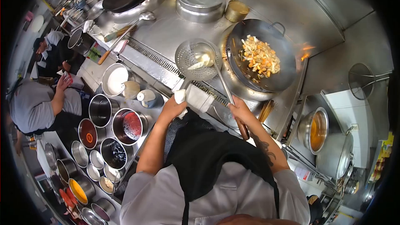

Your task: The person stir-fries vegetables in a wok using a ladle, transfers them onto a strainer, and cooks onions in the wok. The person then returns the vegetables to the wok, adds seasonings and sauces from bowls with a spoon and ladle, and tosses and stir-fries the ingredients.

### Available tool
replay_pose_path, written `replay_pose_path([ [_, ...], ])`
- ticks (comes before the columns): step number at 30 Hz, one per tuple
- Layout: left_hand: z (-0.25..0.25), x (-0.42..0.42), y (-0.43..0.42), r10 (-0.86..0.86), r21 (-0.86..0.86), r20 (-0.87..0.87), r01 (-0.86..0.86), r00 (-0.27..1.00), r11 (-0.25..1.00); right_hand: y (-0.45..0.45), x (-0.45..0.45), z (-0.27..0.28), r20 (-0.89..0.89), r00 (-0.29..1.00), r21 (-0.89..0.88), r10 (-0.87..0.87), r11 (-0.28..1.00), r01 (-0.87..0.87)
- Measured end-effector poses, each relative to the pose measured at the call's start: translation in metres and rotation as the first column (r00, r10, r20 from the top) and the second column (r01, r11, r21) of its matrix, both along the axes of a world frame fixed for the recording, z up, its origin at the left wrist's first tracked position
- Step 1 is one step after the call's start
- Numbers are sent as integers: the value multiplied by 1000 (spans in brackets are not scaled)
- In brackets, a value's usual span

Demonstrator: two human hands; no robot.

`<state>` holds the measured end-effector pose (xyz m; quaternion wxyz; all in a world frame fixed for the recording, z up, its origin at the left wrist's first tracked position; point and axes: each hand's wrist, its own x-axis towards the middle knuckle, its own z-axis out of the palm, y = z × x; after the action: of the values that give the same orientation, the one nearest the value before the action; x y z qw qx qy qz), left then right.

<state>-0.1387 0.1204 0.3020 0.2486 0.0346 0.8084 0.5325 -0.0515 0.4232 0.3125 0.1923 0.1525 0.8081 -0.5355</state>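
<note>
My right hand (239, 109) is closed around the handle of a long ladle (225, 84) with a wooden grip end. The ladle's bowl lies over a round perforated strainer (186, 63), left of the wok. My left hand (172, 109) is closed on a bunched white cloth (180, 96) at the stove's front edge. Beside it, a folded pale cloth (201, 97) lies on the edge, and I cannot tell whether the two are one piece. The dark wok (287, 64) sits on the burner and holds chopped pale and orange food (260, 56).
Flames (306, 52) show right of the wok. Several sauce pots, including one with red liquid (130, 126), stand at left. A lidded pot (201, 0) and cans (236, 11) are behind. Another person (43, 104) works at far left. A bowl of orange liquid (317, 129) is at right.
</note>
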Motion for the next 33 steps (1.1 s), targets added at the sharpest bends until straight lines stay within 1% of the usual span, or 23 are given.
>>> replay_pose_path([
  [1, 3, -1, -1, -10, 5, -12, 10, 1000, 1000, -6, 3, 4, 109, 992, -233, -59, 969, 83],
  [2, 6, -2, -2, -23, 10, -28, 24, 999, 1000, -10, 3, 12, 223, 968, -385, -113, 902, 194],
  [4, 3, -4, -5, -18, -77, 34, 20, 999, 997, -18, 3, 36, 460, 874, -604, -154, 668, 435],
  [5, -4, -4, -7, -14, -97, 60, 20, 998, 995, -19, 5, 44, 497, 856, -668, -141, 567, 482],
  [8, -13, 4, -7, 39, -57, 65, -35, 997, 998, -19, 14, 66, 460, 876, -761, -143, 445, 472],
  [10, -23, 5, -7, 17, -41, 81, -14, 997, 999, -10, 25, 94, 394, 902, -767, -177, 477, 429],
  [11, -29, 11, -6, 84, 17, 67, -85, 994, 996, -4, 32, 101, 363, 911, -767, -196, 492, 411],
  [12, -34, 12, -6, 71, 29, -8, -71, 997, 997, 4, 39, 102, 248, 932, -684, -264, 634, 361],
  [13, -47, 14, -7, 80, -22, -251, -88, 965, 996, 13, 48, 102, 124, 943, -567, -309, 758, 323],
  [14, -60, 16, -7, 72, -59, -481, -114, 874, 992, 23, 56, 104, -3, 943, -421, -332, 856, 300],
  [15, -54, 19, -5, 118, 27, -541, -122, 833, 992, 34, 63, 107, -115, 944, -243, -310, 930, 275],
  [16, -31, 24, 7, 194, 105, -462, -164, 865, 981, 43, 67, 101, -360, 896, 22, -258, 958, 285],
  [17, -6, 25, 20, 177, 148, -391, -128, 903, 981, 53, 71, 88, -555, 821, 285, -131, 898, 335],
  [18, 9, 24, 32, 154, 190, -317, -96, 936, 977, 63, 75, 82, -676, 734, 513, 57, 752, 414],
  [19, 5, 14, 45, 26, 334, -105, 11, 994, 942, 72, 77, 86, -579, 811, 476, -82, 774, 418],
  [21, 3, 16, 92, 22, 486, 208, -123, 978, 865, 97, 75, 87, -516, 850, 523, -109, 746, 413],
  [22, 6, 15, 115, -27, 559, 323, -168, 946, 812, 107, 73, 85, -485, 866, 543, -123, 734, 408],
  [23, 9, 12, 142, -97, 578, 476, -228, 874, 783, 115, 72, 77, -550, 826, 545, -122, 697, 466],
  [24, 11, 7, 168, -172, 585, 609, -292, 774, 757, 126, 70, 70, -534, 830, 557, -162, 671, 489],
  [26, -24, -9, 214, -447, 700, 595, -159, 668, 696, 152, 65, 61, -503, 831, 581, -236, 620, 527],
  [27, -14, -10, 233, -395, 645, 649, -196, 650, 738, 164, 62, 60, -510, 831, 613, -224, 582, 533],
  [30, -10, -17, 283, -270, 516, 777, -328, 569, 792, 192, 48, 60, -364, 842, 568, -399, 622, 540],
  [33, -2, -20, 305, -182, 455, 816, -417, 548, 787, 195, 10, 45, -210, 777, 231, -593, 743, 629],
])
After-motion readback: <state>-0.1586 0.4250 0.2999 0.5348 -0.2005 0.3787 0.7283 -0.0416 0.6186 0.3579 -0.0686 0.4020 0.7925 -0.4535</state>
